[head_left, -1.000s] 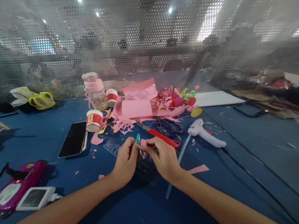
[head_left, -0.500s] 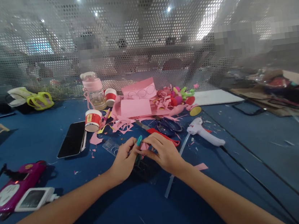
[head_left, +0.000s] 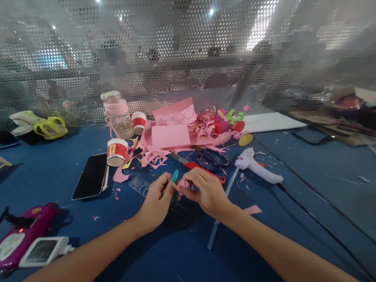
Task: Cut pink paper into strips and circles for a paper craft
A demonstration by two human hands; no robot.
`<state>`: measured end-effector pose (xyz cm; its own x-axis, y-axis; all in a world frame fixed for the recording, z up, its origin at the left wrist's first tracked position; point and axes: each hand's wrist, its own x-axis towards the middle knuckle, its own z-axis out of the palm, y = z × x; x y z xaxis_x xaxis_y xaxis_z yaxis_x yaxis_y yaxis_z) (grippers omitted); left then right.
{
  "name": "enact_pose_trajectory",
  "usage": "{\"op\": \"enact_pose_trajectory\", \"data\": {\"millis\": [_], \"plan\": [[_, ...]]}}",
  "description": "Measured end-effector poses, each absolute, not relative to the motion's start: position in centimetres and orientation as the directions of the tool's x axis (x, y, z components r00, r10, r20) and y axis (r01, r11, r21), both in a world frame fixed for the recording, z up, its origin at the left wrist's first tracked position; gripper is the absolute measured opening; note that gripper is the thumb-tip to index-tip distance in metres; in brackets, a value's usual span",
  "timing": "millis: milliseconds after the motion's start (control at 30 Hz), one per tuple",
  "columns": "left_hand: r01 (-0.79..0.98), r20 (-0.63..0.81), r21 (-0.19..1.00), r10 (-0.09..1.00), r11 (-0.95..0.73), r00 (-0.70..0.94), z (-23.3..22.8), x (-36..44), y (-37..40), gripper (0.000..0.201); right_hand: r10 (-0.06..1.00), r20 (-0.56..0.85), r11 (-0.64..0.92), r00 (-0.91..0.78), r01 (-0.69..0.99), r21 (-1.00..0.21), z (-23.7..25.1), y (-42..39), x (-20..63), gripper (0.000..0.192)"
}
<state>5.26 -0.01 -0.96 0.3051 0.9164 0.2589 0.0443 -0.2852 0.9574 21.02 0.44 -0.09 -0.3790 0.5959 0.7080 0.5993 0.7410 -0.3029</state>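
While both hands stay low, fingers (head_left: pixel 183 192) still pinch the pink paper piece (head_left: pixel 182 184).

Head view: the left hand (head_left: pixel 156 203) and right hand (head_left: pixel 207 192), both bare, without gloves, rings or watch. Both forearms are uncovered along their whole visible length. No sleeve edge enters the frame.

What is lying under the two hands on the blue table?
Under the left hand and right hand lies a dark gridded mat with a clear ruler; its middle is covered.
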Motion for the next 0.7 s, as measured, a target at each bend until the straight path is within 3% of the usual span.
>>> {"op": "enact_pose_trajectory", "data": {"millis": [167, 433, 567, 700], "plan": [[0.084, 0.294, 0.937, 0.897, -0.339, 0.33, -0.89, 4.96, 0.14, 0.025, 0.618, 0.683, 0.747, -0.39, 0.564, -0.354, 0.04, 0.48, 21.0, 0.018], [0.029, 0.159, 0.983, 0.922, -0.181, 0.353, -0.78, 5.18, 0.53, 0.035, 0.677, 0.586, 0.729, -0.445, 0.519, -0.447, -0.15, 0.85, 21.16, 0.035], [0.048, 0.178, 0.978, 0.937, -0.201, 0.302, -0.58, 5.28, 0.43, 0.034, 0.735, 0.548, 0.675, -0.399, 0.504, -0.539, -0.23, 0.73, 20.9, 0.042], [0.076, 0.197, 0.97, 0.929, -0.231, 0.313, -0.7, 5.21, 0.44, 0.034, 0.713, 0.541, 0.689, -0.446, 0.588, -0.423, 0.21, 0.36, 20.63, 0.038]]}}
